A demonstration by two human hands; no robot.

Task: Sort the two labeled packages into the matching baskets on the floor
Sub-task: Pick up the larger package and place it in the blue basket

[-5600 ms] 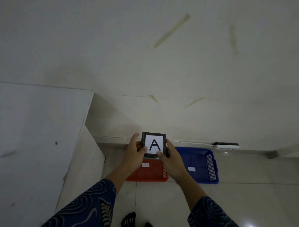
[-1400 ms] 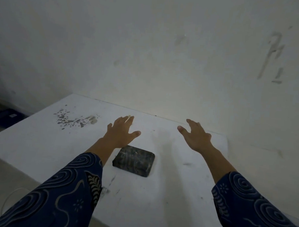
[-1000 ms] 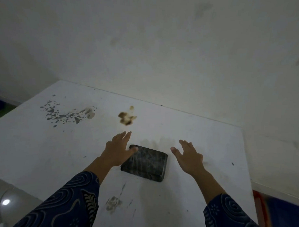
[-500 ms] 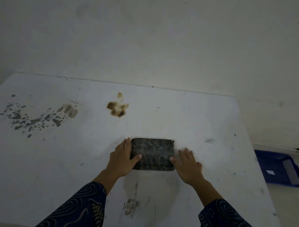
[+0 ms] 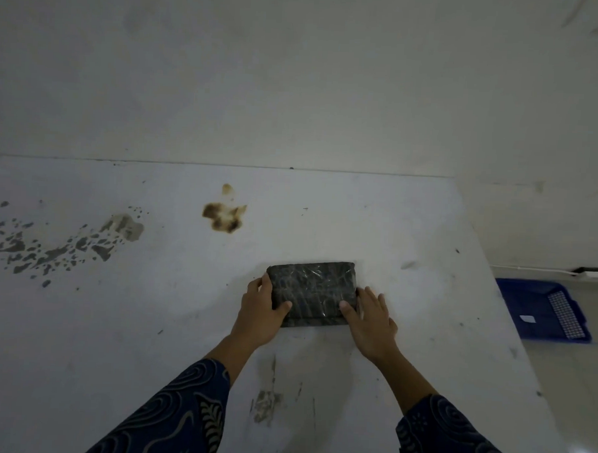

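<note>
A dark plastic-wrapped package lies flat on the stained white table, no label showing on its upper face; the left hand presses its left edge with the thumb laid on top, and the right hand meets the right edge likewise, so both hands clasp it between them. A blue basket sits on the floor past the table's right edge, well apart from the package.

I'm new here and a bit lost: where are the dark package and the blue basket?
dark package (image 5: 313,292): head view, middle of its top face.
blue basket (image 5: 527,304): head view, its bare floor.
</note>
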